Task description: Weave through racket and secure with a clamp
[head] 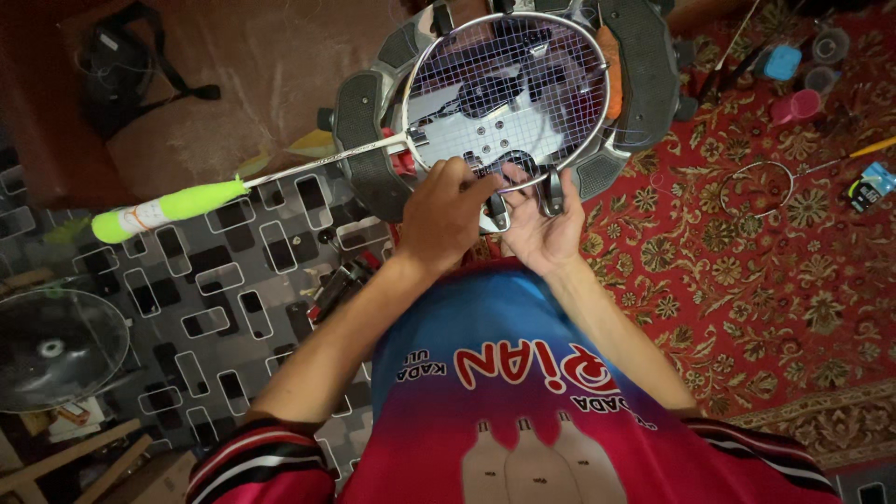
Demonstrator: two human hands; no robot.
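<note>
A badminton racket with a white frame and a neon green grip lies clamped flat on a round black stringing machine. My left hand is at the near edge of the racket head, fingers curled and pinching at the strings there. Beside it, my right hand is palm up under the same edge, its fingers touching the frame and a small black clamp. A thin string between the fingers cannot be made out clearly.
A red patterned carpet spreads to the right, with a loose coil of string, a pink cup and small tools on it. To the left are a black patterned mat, a fan and a dark bag.
</note>
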